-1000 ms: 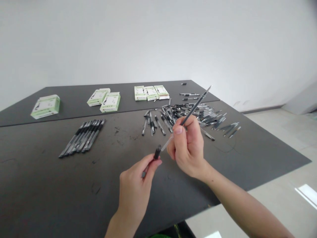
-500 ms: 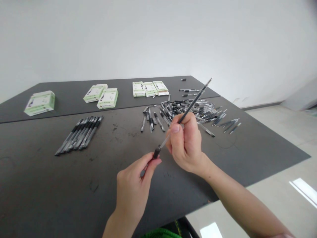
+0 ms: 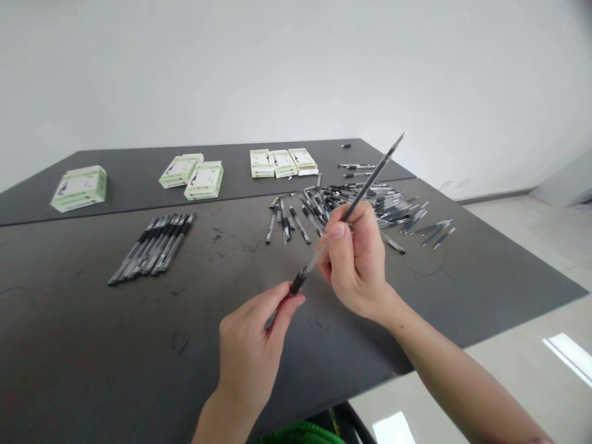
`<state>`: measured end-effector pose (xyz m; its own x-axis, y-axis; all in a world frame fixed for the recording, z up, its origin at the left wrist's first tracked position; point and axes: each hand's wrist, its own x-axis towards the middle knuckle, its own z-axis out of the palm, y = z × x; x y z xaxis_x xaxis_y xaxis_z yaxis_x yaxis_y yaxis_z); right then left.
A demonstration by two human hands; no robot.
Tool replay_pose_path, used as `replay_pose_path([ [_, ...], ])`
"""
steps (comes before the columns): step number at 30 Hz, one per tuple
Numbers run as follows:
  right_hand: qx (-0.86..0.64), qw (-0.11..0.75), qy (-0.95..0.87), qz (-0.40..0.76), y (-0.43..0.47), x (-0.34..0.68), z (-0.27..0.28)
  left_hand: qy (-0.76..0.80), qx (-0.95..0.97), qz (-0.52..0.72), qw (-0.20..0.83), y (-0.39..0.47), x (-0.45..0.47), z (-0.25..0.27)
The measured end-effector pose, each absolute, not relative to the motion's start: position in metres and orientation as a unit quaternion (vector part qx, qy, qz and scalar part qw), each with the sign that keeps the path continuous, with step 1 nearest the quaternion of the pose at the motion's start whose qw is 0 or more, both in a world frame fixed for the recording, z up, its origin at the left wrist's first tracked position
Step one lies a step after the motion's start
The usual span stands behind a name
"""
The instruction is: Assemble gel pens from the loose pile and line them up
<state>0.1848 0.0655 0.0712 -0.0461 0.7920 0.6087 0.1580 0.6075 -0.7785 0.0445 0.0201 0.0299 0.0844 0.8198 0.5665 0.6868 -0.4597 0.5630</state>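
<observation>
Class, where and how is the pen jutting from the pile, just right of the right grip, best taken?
Probably pinch the pen across its near, dark-tipped end, coming down from the near side: it is slim, lies flat, and that end points clear of the pile, nothing lying across it.

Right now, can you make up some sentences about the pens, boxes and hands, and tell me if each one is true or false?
1. The right hand holds a thin refill. True.
2. The left hand holds nothing. False: it pinches a black tube.
3. Six boxes are on the table. True.
4. The neat row of pens is right of the messy pile. False: it's on the left.
5. The refill is slanted. True.
</observation>
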Motion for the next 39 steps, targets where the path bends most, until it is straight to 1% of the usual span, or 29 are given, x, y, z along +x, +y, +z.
replay_pose_path([
  [5, -0.345, 0.632, -0.633, 0.284, 0.058, 0.184, 0.081, 0.504, 0.73, 0.46, 0.04, 0.019, 0.043, 0.03],
  [8, -0.331, 0.64, -0.63, 0.289, 0.054, 0.183, 0.082, 0.499, 0.734, 0.459, 0.02, 0.019, 0.043, 0.031],
  [11, -0.316, 0.626, -0.655, 0.282, 0.05, 0.184, 0.08, 0.495, 0.744, 0.449, 0.006, 0.02, 0.043, 0.032],
  [15, -0.33, 0.596, -0.691, 0.243, 0.047, 0.185, 0.077, 0.494, 0.749, 0.441, -0.014, 0.021, 0.043, 0.032],
  [21, -0.327, 0.6, -0.696, 0.22, 0.049, 0.187, 0.076, 0.501, 0.746, 0.438, -0.016, 0.021, 0.042, 0.031],
  [25, -0.322, 0.575, -0.719, 0.221, 0.051, 0.188, 0.073, 0.497, 0.749, 0.439, -0.01, 0.02, 0.042, 0.031],
  [28, -0.312, 0.554, -0.746, 0.2, 0.051, 0.188, 0.073, 0.496, 0.745, 0.446, 0.002, 0.02, 0.042, 0.032],
  [35, -0.347, 0.438, -0.828, 0.045, 0.056, 0.188, 0.073, 0.518, 0.709, 0.469, 0.089, 0.019, 0.043, 0.039],
  [39, -0.369, 0.432, -0.821, 0.057, 0.057, 0.185, 0.066, 0.526, 0.703, 0.465, 0.112, 0.018, 0.042, 0.038],
])
